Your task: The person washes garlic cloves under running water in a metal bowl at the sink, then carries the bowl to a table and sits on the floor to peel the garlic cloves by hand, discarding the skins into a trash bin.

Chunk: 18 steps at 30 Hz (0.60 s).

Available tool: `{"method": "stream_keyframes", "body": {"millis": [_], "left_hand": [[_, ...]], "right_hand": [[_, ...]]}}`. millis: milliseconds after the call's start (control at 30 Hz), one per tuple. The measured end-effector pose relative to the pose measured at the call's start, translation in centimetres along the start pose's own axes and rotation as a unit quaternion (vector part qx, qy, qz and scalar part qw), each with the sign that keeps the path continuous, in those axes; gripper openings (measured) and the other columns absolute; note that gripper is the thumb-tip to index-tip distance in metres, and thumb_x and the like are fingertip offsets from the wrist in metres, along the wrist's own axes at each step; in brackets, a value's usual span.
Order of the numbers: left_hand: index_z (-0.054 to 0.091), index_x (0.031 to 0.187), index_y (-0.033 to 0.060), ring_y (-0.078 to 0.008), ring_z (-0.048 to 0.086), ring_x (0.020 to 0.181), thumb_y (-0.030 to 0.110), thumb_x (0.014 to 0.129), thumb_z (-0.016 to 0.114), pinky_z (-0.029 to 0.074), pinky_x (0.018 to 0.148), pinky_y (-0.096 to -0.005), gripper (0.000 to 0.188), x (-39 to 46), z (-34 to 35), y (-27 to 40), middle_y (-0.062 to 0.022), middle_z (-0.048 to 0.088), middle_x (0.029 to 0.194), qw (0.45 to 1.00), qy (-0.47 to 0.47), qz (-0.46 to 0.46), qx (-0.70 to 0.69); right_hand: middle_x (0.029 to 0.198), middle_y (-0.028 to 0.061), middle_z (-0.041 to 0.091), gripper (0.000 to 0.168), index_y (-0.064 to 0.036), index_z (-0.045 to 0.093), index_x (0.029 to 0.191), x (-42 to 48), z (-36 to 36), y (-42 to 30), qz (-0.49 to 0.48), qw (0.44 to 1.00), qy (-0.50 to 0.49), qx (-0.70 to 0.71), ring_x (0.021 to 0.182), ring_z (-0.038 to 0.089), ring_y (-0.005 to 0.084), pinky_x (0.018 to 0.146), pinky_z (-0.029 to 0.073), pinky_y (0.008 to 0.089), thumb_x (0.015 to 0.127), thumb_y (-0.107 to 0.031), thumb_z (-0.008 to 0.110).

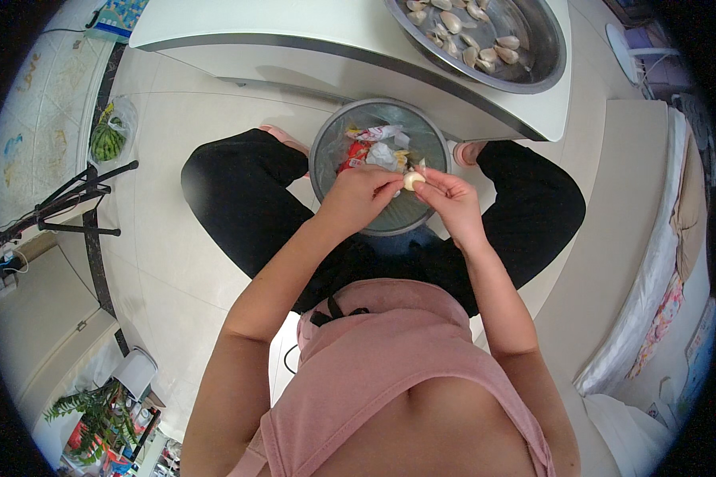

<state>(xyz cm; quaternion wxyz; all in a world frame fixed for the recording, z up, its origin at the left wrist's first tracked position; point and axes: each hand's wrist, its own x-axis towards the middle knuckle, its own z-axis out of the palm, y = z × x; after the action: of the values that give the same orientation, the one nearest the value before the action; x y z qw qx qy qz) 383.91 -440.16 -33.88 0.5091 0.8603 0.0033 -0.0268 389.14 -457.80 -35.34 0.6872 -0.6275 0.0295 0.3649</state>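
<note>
Between the fingertips of both hands is a pale, smooth garlic clove point(413, 180). My left hand point(367, 194) pinches its left side with thumb and forefinger. From the right, my right hand point(450, 195) grips it, and a bit of papery skin stands up beside those fingers. Directly below is a round bin point(328, 200) with a clear plastic liner, set between my knees. Crumpled wrappers point(373, 146), red and white, lie inside it. A steel basin point(531, 80) on the white table holds several garlic cloves point(453, 36), many with skin on.
The white table point(310, 21) has a dark curved edge just beyond the bin. A watermelon point(107, 140) in a plastic bag lies on the floor at left, near a black metal stand point(77, 206). A potted fern point(95, 411) is at lower left. A long beige bench point(596, 238) runs along the right.
</note>
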Motion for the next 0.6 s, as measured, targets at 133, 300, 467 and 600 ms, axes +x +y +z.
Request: {"method": "stream_keyframes", "body": {"millis": [133, 300, 467, 600], "left_hand": [[0.061, 0.086, 0.0021, -0.0286, 0.059, 0.074, 0.011, 0.077, 0.056, 0.047, 0.064, -0.0331, 0.013, 0.1, -0.18, -0.16, -0.0145, 0.06, 0.08, 0.997, -0.023, 0.031, 0.062], [0.06, 0.086, 0.0031, -0.0304, 0.057, 0.073, 0.011, 0.077, 0.055, 0.046, 0.066, -0.0362, 0.013, 0.16, -0.2, -0.56, -0.0137, 0.059, 0.078, 0.995, -0.039, 0.066, 0.057], [0.06, 0.086, 0.0039, -0.0305, 0.057, 0.073, 0.011, 0.077, 0.054, 0.046, 0.066, -0.0375, 0.013, 0.41, -0.15, -0.55, -0.0146, 0.059, 0.078, 0.991, -0.06, 0.05, 0.11], [0.06, 0.084, 0.0039, -0.0306, 0.057, 0.073, 0.011, 0.077, 0.053, 0.046, 0.066, -0.038, 0.012, 0.54, -0.36, -0.3, -0.0147, 0.058, 0.077, 0.986, -0.079, 0.061, 0.13]], "right_hand": [[0.095, 0.0091, 0.061, 0.027, 0.004, 0.056, 0.104, -0.09, 0.02, -0.06, -0.016, 0.999, -0.014, -0.026, 0.083, 0.057, 0.01, 0.074, 0.045, 0.0195, 0.078, -0.003, 0.06], [0.093, 0.0081, 0.062, 0.028, 0.004, 0.057, 0.104, -0.07, -0.08, -0.07, -0.003, 1.0, -0.009, -0.02, 0.081, 0.057, 0.0086, 0.071, 0.044, 0.0181, 0.077, -0.003, 0.061], [0.09, 0.0067, 0.062, 0.027, 0.003, 0.058, 0.102, 0.02, 0.04, -0.12, 0.011, 0.999, 0.0, -0.043, 0.077, 0.056, 0.0066, 0.067, 0.044, 0.0171, 0.077, -0.004, 0.062], [0.089, 0.0067, 0.063, 0.025, 0.003, 0.059, 0.1, 0.05, 0.01, -0.16, 0.014, 0.998, -0.008, -0.055, 0.078, 0.056, 0.0069, 0.068, 0.045, 0.0179, 0.077, -0.005, 0.063]]}}
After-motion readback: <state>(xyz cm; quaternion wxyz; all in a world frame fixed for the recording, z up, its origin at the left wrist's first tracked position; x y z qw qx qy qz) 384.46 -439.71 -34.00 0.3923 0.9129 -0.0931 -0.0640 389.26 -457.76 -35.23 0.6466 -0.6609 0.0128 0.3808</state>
